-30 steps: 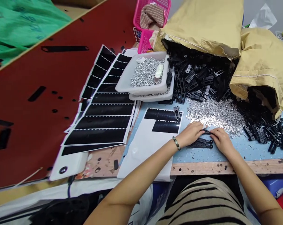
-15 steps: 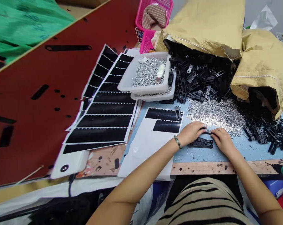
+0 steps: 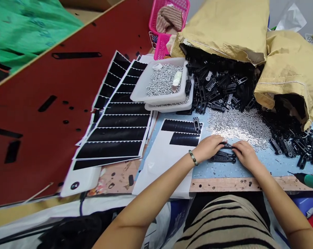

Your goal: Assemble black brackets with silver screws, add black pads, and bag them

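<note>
Between my two hands lies a small black plastic part (image 3: 227,146), pinched at one end by each. The fingers of my left hand (image 3: 209,147) are closed on its left end. My right hand (image 3: 246,154) grips its right end between thumb and fingers. Just below, touching or nearly touching each other, black perforated arm pieces (image 3: 223,159) rest on the blue mat (image 3: 208,173). Right beyond my fingertips spreads a heap of small silver screws and nuts (image 3: 239,126). Whether a screw sits in the held part is too small to tell.
White trays (image 3: 138,93) of screws stand behind a sheet of black stickers (image 3: 184,139). More sticker sheets (image 3: 114,138) lie left. Paper sacks (image 3: 226,31) spill black parts (image 3: 215,86) at the back. A green screwdriver-like tool (image 3: 310,180) juts in at the right edge. A red board (image 3: 75,79) rises left.
Both hands stay on the black part and shift only slightly. The green tool at the right edge shows further into view. The camera view has moved a little.
</note>
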`<state>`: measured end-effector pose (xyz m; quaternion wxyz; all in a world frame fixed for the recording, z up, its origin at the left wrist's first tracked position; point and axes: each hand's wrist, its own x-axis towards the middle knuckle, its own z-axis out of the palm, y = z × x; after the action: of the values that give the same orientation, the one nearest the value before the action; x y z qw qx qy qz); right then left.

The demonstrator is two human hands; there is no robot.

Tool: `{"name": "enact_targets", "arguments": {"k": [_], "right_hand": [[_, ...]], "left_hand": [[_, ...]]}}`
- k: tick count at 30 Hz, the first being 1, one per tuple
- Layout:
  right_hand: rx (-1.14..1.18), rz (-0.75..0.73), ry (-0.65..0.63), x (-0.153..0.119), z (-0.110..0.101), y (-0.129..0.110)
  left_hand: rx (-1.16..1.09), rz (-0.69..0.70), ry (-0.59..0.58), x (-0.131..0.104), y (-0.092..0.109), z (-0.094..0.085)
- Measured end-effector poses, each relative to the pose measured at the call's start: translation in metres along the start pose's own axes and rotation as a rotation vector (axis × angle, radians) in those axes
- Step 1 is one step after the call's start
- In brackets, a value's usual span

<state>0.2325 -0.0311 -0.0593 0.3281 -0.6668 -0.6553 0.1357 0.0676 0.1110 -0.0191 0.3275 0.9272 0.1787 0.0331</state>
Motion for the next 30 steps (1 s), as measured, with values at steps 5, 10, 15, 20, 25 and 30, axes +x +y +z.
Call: {"name": "enact_targets", "arguments": {"k": [5, 10, 15, 20, 25, 30], "right_hand": [[-0.037, 0.014, -0.028, -0.005, 0.007, -0.002], [-0.191, 0.073, 0.131, -0.019, -0.024, 0.0], [-0.54, 0.42, 0.42, -0.055, -0.077, 0.04], [-0.262, 0.462, 0.51, -0.049, -0.07, 0.034], [0.124, 0.292, 0.355, -0.015, -0.054, 0.004], [-0.371, 0.549, 0.422, -0.011, -0.092, 0.04]], "left_hand": [[0.013, 0.008, -0.037, 0.002, 0.0, 0.006], [-0.034, -0.014, -0.079, -0.002, -0.005, 0.003], [-0.072, 0.023, -0.053, -0.003, -0.002, -0.002], [-0.281, 0.049, 0.097, 0.019, 0.036, 0.007], [-0.76, -0.086, 0.068, 0.055, 0.063, 0.033], [-0.96, -0.275, 0.086, 0.061, 0.061, 0.029]]}}
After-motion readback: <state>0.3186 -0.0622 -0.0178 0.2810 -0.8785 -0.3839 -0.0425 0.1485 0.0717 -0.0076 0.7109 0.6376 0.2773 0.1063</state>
